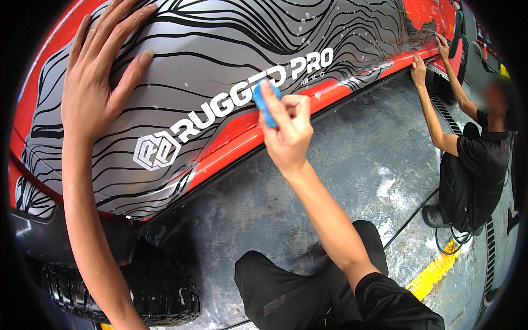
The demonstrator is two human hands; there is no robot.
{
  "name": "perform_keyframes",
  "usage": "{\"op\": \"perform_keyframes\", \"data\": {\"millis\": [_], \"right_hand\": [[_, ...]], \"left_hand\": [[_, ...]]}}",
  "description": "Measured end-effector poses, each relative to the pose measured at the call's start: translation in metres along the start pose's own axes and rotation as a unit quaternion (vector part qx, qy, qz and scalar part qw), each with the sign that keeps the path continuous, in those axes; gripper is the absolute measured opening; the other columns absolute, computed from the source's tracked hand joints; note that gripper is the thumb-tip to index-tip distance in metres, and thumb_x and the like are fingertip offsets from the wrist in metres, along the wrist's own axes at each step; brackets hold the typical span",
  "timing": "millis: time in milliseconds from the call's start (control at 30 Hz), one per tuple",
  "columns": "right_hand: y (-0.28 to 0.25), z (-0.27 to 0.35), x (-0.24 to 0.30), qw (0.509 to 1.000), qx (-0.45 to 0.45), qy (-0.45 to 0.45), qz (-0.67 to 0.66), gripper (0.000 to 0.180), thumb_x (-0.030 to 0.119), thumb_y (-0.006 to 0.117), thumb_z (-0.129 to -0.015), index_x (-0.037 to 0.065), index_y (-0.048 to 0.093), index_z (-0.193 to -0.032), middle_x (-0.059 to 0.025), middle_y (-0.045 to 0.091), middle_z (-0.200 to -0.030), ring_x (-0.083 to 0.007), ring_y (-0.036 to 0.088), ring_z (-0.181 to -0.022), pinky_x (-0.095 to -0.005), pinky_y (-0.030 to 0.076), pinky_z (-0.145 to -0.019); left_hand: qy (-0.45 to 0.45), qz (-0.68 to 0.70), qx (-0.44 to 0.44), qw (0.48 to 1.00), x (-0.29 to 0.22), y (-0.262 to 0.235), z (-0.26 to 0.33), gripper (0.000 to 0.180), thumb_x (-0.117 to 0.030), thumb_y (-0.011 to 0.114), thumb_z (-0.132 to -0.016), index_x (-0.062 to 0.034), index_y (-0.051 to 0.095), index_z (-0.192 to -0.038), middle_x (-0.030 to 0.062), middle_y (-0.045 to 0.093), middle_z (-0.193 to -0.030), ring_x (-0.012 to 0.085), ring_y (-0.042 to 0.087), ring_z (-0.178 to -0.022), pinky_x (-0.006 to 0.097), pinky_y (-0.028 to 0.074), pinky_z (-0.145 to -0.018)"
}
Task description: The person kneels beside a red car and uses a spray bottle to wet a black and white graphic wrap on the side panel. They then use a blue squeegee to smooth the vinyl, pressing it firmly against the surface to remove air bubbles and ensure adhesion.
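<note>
A wet, grey concrete floor (352,159) spreads below the side of a vehicle, with pale patches of suds and a yellow painted line (434,270) at the lower right. The vehicle's body panel (231,140) is glossy red along its lower edge, and most of it is covered by a matte silver wrap (220,49) drawn over with wavy black contour lines. White block lettering runs slantwise across the wrap, and a white hexagonal emblem (157,151) sits at its lower left end (water beads dot the silver above it). A knobbly black tyre (132,291) shows at the bottom left.

The left hand (102,74) lies flat on the wrap, fingers spread wide, holding nothing. The right hand (286,129) pinches a small blue pad (265,102) between thumb and fingers and presses it against the panel, just beside the lettering where silver meets red. The person's black-trousered knees show at the bottom edge.

At the right, a co-worker in black clothes (476,170) crouches on the floor, both hands raised to the far end of the same panel.
</note>
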State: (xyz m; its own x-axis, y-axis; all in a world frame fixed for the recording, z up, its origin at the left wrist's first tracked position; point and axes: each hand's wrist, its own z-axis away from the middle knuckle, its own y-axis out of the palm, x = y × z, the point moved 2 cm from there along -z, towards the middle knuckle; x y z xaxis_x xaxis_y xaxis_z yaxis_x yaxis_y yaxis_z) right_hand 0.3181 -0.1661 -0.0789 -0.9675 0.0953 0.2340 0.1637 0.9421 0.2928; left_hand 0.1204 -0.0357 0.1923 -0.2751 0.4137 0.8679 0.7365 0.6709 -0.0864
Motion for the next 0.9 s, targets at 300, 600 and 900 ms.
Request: {"op": "perform_keyframes", "data": {"millis": [300,600,900], "right_hand": [[-0.005,-0.003,0.007,1.0,0.02,0.006,-0.02,0.075,0.001,0.088,-0.079,0.026,0.075,-0.148,-0.0051,0.05,-0.097,-0.0167,0.059,-0.066,-0.0354,0.058,-0.057],[-0.01,-0.008,0.001,1.0,0.011,0.019,-0.006,0.077,-0.004,0.086,-0.078,0.027,0.075,-0.148,-0.0049,0.051,-0.096,-0.0169,0.058,-0.068,-0.034,0.056,-0.059],[-0.009,-0.009,0.011,0.999,0.043,-0.006,-0.006,0.076,0.002,0.088,-0.078,0.026,0.073,-0.15,-0.0048,0.052,-0.098,-0.0187,0.061,-0.069,-0.0366,0.057,-0.057]], "left_hand": [[-0.004,-0.006,0.008,1.0,0.002,-0.005,-0.004,0.057,-0.044,0.063,-0.108,-0.0278,0.059,-0.162,0.0016,0.048,-0.175,0.0214,0.037,-0.166,0.047,0.019,-0.141],[-0.02,0.014,0.002,1.0,-0.004,-0.005,-0.005,0.057,-0.043,0.064,-0.107,-0.0282,0.059,-0.162,0.0013,0.048,-0.175,0.0212,0.036,-0.166,0.047,0.018,-0.141],[-0.017,0.018,0.001,1.0,-0.004,-0.006,-0.004,0.058,-0.043,0.064,-0.107,-0.0283,0.059,-0.162,0.0006,0.047,-0.175,0.0207,0.035,-0.166,0.046,0.018,-0.141]]}}
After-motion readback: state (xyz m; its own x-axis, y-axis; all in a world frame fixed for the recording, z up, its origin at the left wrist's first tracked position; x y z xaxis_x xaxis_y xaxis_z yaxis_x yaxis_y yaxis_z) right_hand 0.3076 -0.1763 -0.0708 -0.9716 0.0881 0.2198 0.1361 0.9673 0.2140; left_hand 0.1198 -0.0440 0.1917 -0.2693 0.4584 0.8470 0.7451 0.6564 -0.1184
